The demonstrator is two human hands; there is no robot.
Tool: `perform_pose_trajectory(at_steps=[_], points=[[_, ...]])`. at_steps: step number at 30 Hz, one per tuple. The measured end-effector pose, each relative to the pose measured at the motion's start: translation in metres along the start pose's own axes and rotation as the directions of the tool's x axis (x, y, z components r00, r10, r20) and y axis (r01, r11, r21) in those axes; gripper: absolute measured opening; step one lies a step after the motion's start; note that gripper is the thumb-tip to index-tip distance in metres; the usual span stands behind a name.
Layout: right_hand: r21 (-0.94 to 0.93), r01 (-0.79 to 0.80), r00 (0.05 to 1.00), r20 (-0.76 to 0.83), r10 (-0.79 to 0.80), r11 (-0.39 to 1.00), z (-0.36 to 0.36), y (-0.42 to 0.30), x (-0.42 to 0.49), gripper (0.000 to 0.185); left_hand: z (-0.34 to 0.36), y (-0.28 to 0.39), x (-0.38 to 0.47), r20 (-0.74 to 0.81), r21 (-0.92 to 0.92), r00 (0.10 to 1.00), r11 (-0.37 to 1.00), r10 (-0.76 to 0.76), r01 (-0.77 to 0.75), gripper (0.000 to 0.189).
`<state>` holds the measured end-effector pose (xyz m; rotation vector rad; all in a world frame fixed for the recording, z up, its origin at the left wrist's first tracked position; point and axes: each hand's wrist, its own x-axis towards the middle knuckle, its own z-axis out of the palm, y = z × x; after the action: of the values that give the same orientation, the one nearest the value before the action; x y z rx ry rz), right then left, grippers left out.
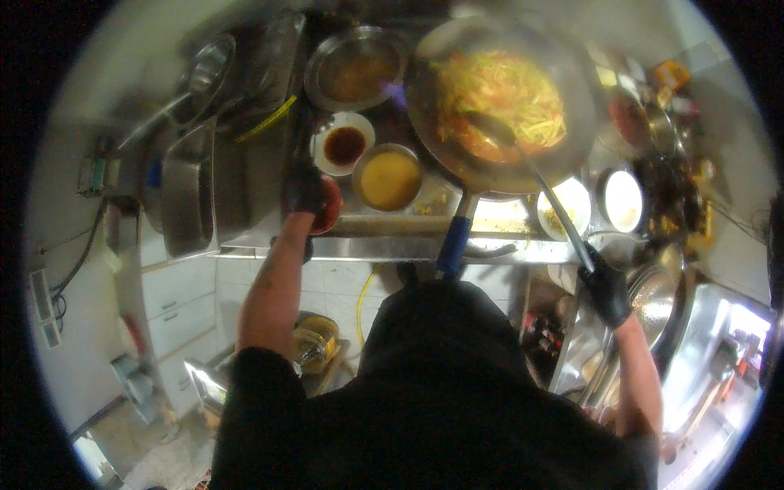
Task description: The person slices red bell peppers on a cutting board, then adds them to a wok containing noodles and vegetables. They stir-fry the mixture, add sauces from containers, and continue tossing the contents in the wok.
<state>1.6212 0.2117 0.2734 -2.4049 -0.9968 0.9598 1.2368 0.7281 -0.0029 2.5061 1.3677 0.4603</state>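
Observation:
My right hand, in a black glove, grips the handle of a long metal ladle. The ladle's head rests in a large wok, against steaming yellow-green strips of food with reddish bits. Black-gloved too, my left hand is at a small bowl with red contents; its fingers are too dark to tell whether they grip the bowl. Beside that bowl stand a bowl of yellowish liquid and a white bowl of dark brown sauce. The wok's blue-wrapped handle points towards me.
A metal pan with brownish contents sits left of the wok. White bowls stand to the wok's right. A sink basin and a metal strainer or pan are at the left. Below my right hand lies a perforated skimmer.

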Motion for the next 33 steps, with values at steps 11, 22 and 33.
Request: perform_pose_trajectory(at_steps=[11, 22, 33], points=[[0.063, -0.133, 0.99, 0.052, 0.13, 0.989, -0.013, -0.005, -0.012, 0.048, 0.01, -0.063, 0.002, 0.096, 0.446, 0.976, 0.868, 0.196, -0.218, 0.033], [0.148, -0.104, 0.989, 0.121, 0.087, 0.984, -0.016, 0.011, 0.014, 0.044, -0.094, 0.049, -0.009, 0.104, -0.495, 0.995, 0.867, -0.007, 0.058, 0.019], [0.694, -0.505, 0.863, 0.393, 0.318, 0.513, -0.022, 0.013, -0.008, 0.042, -0.144, 0.179, -0.032, 0.411, -0.526, 0.879, 0.851, 0.243, 0.01, 0.016]])
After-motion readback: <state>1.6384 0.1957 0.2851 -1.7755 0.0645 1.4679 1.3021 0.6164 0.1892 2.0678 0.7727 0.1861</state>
